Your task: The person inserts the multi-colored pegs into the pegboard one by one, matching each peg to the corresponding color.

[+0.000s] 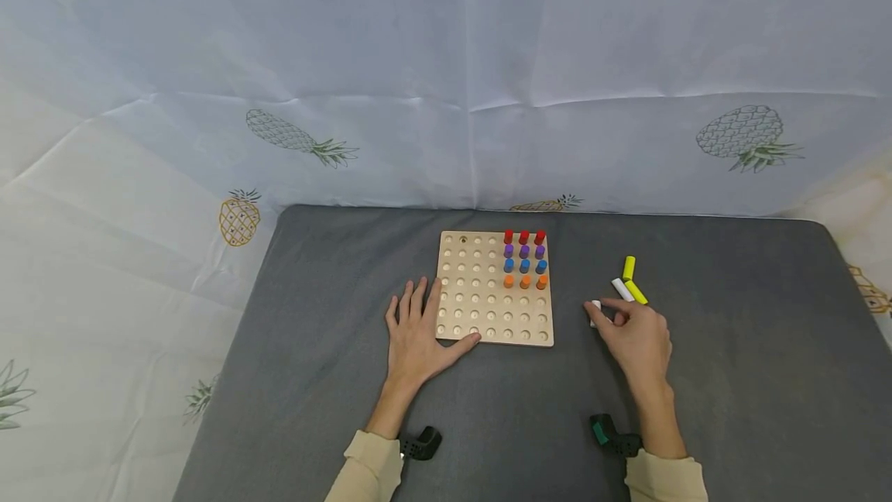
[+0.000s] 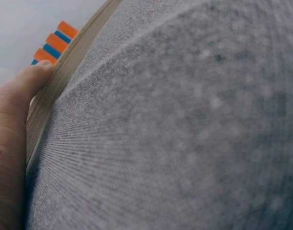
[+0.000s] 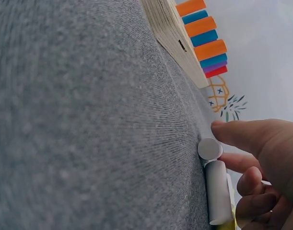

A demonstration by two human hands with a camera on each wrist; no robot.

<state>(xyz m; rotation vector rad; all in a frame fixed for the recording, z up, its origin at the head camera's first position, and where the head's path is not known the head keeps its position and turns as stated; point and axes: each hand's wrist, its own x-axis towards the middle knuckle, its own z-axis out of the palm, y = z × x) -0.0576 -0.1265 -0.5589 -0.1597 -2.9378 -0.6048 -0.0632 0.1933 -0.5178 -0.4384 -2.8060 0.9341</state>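
A wooden pegboard (image 1: 493, 300) lies on the table with short rows of red, purple, blue and orange pegs standing at its far right. My left hand (image 1: 416, 339) is spread along the board's left side, its fingers straight and the thumb on the near edge. To the right of the board, my right hand (image 1: 637, 335) pinches a white peg (image 3: 210, 149) between thumb and index finger, low over the cloth. In the right wrist view a second white peg (image 3: 217, 191) lies just beyond it. The other right fingers are curled in.
Beyond my right hand lie two yellow pegs (image 1: 629, 267) and a loose white peg (image 1: 622, 289). Grey cloth (image 1: 334, 285) covers the table. A pale sheet with printed pineapples (image 1: 418, 122) hangs behind the far edge.
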